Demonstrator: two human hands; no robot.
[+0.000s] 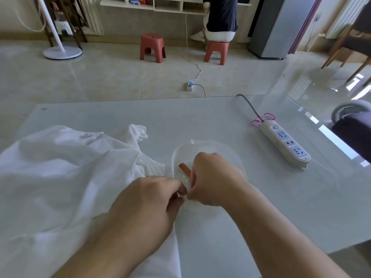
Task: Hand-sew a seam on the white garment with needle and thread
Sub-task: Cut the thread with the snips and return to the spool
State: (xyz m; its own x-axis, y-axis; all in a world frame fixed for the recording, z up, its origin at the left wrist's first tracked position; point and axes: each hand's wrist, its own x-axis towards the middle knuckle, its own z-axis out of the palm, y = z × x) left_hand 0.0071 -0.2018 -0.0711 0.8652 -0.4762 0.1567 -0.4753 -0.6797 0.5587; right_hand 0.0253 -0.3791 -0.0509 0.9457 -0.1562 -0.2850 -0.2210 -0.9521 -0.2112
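Left hand (pixel 149 199): held knuckles-up at 6 o'clock, fingers curled, tips pinched on something too small to identify | Right hand (pixel 212 177): met at its fingertips, fingers curled over clear container (pixel 236 157), contents of grasp unclear | White garment (pixel 66 167): spread at 9 o'clock on glass table (pixel 200 117) | Writing: none legible

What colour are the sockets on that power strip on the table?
Light blue socket faces on an off-white power strip, seen clearly in the head view.
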